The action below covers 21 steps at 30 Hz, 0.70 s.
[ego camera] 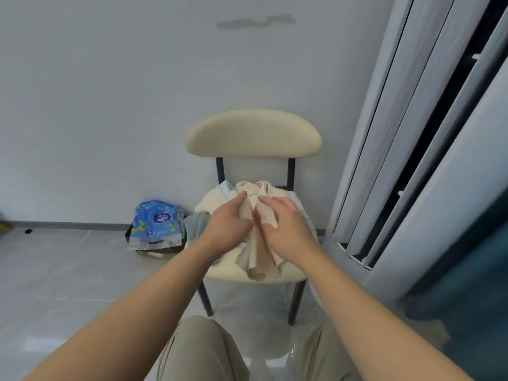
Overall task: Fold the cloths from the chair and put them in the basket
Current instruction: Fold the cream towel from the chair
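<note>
Crumpled red-marked cream cloth over cloth pile on cream chair

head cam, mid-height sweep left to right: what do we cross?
blue plastic pack on the floor → left hand → cream cloth gripped by both hands → right hand → grey sliding-door frame → dark teal curtain

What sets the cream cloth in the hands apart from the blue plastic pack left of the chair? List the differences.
The cream cloth is soft fabric with red marks; the blue pack is shiny printed plastic. The cream cloth hangs bunched from the left hand and right hand over the chair seat; the blue pack sits untouched, low by the wall. Both look crumpled.
</note>
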Each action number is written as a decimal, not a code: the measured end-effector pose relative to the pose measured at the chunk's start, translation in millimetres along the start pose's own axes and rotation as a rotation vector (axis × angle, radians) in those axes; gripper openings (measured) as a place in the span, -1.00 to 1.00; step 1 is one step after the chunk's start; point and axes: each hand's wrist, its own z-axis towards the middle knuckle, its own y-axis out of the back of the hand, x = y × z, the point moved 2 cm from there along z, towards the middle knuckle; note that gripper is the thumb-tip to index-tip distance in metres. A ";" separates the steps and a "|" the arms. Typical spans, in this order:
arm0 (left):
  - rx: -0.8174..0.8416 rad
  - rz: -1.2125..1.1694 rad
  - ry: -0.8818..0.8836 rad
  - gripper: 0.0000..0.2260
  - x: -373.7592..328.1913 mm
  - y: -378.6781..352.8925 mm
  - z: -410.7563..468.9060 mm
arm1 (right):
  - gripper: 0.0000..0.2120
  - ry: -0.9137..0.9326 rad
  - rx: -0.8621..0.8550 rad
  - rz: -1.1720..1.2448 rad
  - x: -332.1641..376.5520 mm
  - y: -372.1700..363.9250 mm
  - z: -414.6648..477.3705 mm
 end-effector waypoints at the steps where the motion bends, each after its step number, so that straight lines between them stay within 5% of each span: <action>1: 0.013 -0.009 0.001 -0.33 -1.1 -1.8 -2.0 | -0.47 -0.001 0.025 0.029 2.2 -2.3 -2.7; 10: 0.013 -0.106 -0.009 -0.22 -0.3 -1.4 -10.2 | -0.37 -0.116 0.066 0.388 7.1 -7.7 -21.1; 14: -0.016 -0.272 0.068 -0.34 3.5 -3.5 -5.4 | -0.36 -0.181 0.089 0.568 7.4 -9.8 -26.8; 17: -0.059 -0.276 0.133 -0.19 7.9 -7.7 -4.9 | -0.35 -0.186 0.110 0.594 6.7 -14.2 -32.6; 21: -0.130 -0.332 0.157 -0.64 -1.0 -8.2 -8.6 | -0.37 -0.175 0.151 0.593 6.4 -19.0 -38.4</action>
